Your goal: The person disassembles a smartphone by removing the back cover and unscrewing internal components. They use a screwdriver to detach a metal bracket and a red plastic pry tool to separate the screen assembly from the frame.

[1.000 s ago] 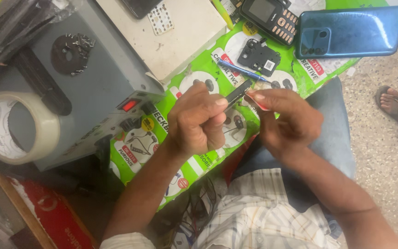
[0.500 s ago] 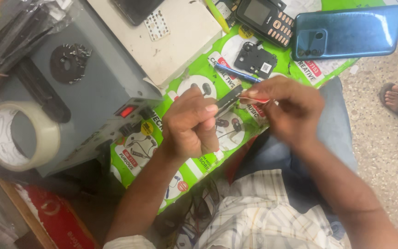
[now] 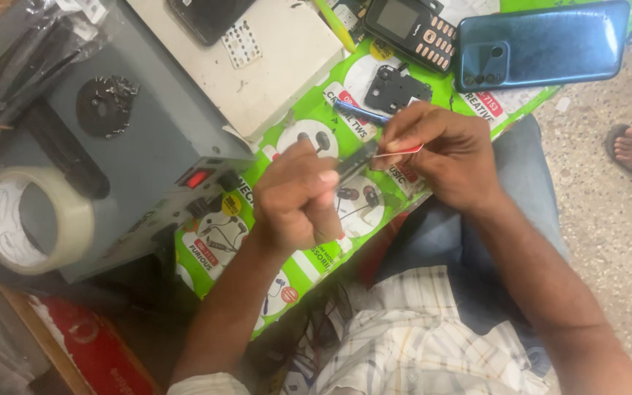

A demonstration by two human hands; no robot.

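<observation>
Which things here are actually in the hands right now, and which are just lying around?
In hand:
left hand, closed on a small dark part
right hand, pinching a thin red-and-white piece

Lying about:
tape roll
grey box with red switch
keypad phone
blue smartphone, back up
black plastic part
blue pen

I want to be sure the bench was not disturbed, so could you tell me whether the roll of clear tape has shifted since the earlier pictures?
No. The roll of clear tape keeps its place against the grey box; only the camera's framing drifted.
</observation>
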